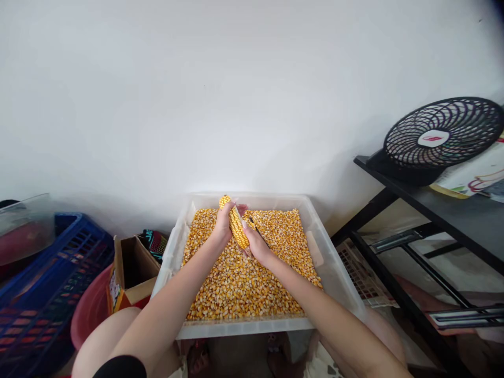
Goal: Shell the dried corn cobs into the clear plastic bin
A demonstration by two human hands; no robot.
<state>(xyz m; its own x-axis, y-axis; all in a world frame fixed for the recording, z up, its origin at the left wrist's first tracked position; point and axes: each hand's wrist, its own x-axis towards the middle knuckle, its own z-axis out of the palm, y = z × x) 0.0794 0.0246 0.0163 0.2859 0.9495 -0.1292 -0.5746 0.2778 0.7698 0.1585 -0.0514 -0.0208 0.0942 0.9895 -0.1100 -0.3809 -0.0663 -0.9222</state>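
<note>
An ear of corn (238, 229) with yellow kernels is held at a slant above a white plastic tub (342, 283). My left hand (224, 221) is closed around its upper part. Lower down, my right hand (255, 242) grips the ear from the other side, thumb on the kernels and fingers underneath. A thin dark tool (259, 231) shows just beyond my right hand; whether that hand holds it or it lies on the corn I cannot tell. Loose yellow corn kernels (240, 294) cover the tub's floor beneath both hands.
On the left are a blue plastic crate (84, 236), a red basin (88, 304) and an open cardboard box (136, 268). To the right, a black fan (433, 139) sits on a dark metal-framed table (397, 184). A white wall (236, 94) rises behind the tub.
</note>
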